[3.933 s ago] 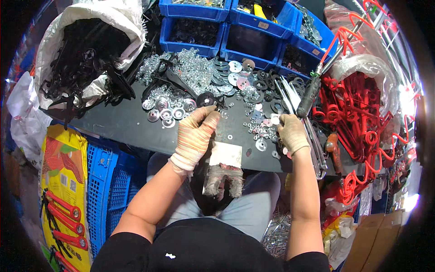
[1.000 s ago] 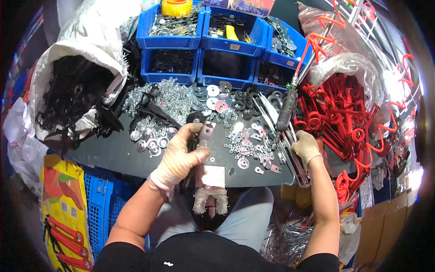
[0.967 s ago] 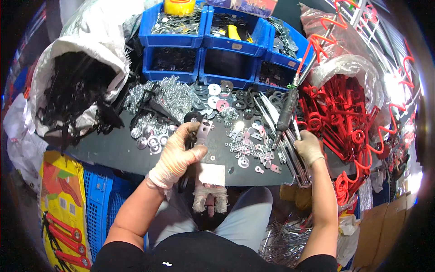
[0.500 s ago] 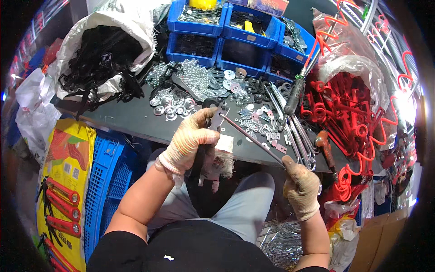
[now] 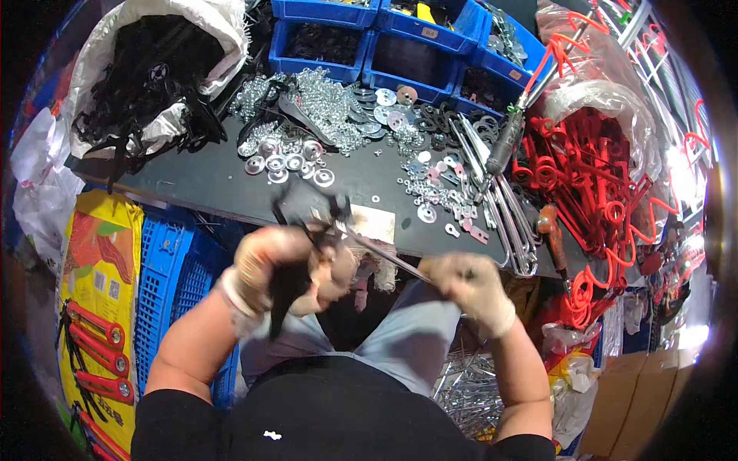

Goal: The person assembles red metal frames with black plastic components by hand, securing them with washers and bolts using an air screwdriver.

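Note:
My left hand [image 5: 261,265], in a worn pale work glove, is closed round a black plastic part [image 5: 290,288] that is smeared by motion. The part's upper end [image 5: 304,206] sticks up above the fingers. My right hand [image 5: 477,292], gloved too, grips one end of a thin metal rod [image 5: 388,257]. From there the rod slants up and left, and its far end meets the black part near my left fingers. Blur hides exactly how they join. Both hands are over my lap at the table's front edge. A whitish pad [image 5: 373,223] lies just behind the rod.
Loose washers [image 5: 277,163], springs [image 5: 327,107] and long metal rods [image 5: 511,223] cover the dark table [image 5: 207,184]. Blue bins [image 5: 323,54] stand behind. A white sack of black parts [image 5: 165,77] is left; red parts [image 5: 576,184] and an orange-handled tool [image 5: 548,227] are right.
Both hands have come lower and closer to me, with my right hand moved left. The black part has turned and now shows more above my left hand. The whole view has shifted slightly.

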Available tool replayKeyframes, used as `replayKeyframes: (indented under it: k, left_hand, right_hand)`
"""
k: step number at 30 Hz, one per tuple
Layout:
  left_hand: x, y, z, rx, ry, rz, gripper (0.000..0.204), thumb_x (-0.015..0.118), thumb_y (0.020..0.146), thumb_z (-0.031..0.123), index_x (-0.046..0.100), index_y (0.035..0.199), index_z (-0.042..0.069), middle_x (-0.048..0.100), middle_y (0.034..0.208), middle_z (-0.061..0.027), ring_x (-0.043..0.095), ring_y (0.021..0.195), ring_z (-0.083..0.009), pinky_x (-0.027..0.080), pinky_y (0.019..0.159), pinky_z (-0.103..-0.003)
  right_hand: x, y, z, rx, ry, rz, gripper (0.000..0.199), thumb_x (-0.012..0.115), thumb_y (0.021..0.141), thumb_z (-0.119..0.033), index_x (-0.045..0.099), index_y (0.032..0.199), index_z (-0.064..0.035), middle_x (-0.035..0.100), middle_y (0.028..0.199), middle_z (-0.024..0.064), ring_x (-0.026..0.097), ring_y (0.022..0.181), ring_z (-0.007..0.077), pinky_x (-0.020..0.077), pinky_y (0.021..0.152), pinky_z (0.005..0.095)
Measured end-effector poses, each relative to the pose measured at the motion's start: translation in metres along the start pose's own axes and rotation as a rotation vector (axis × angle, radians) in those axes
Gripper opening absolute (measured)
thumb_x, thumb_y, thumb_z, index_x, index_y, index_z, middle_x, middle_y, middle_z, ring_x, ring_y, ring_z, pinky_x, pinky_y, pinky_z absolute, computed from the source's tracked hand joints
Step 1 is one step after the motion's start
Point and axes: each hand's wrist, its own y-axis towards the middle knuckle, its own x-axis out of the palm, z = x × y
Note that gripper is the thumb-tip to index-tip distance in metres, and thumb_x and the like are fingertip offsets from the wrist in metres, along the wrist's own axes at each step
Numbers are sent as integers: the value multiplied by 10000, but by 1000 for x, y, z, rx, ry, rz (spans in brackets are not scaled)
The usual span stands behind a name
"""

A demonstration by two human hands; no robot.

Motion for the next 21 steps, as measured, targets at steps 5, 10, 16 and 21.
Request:
replayKeyframes:
  k: [5, 10, 16, 21]
  left_hand:
    - [-20, -1, -41, -104, 31, -53, 853, 706, 563, 38, 376, 1347, 104, 547, 908, -90, 494, 738, -158, 404, 592, -256]
    - [-8, 15, -46, -73, -48, -201, 849, 690, 759, 342, 275, 1450, 77, 586, 1056, -73, 584, 702, -129, 507, 595, -272]
    - [1, 26, -52, 89, 339, -158, 622, 655, 791, 354, 481, 1299, 40, 591, 928, -25, 536, 633, -84, 426, 524, -213]
    - [10, 26, -61, 91, 440, -60, 540, 643, 801, 287, 524, 1266, 41, 599, 986, 15, 529, 804, -55, 424, 693, -198]
  right_hand:
    - [-33, 53, 51, 62, -768, 157, 229, 668, 791, -179, 650, 964, -29, 638, 971, 146, 614, 890, 307, 487, 789, 364]
    - [-28, 55, 43, 214, -369, 185, 199, 697, 747, -93, 626, 908, -2, 650, 895, 155, 638, 828, 290, 496, 760, 349]
    - [-14, 38, 52, -112, -541, 499, 227, 619, 811, -49, 624, 1038, -35, 634, 969, 167, 607, 921, 322, 476, 822, 366]
    - [-21, 56, 52, 78, -860, 225, 208, 627, 825, -181, 652, 998, -67, 635, 961, 179, 594, 953, 346, 463, 857, 413]
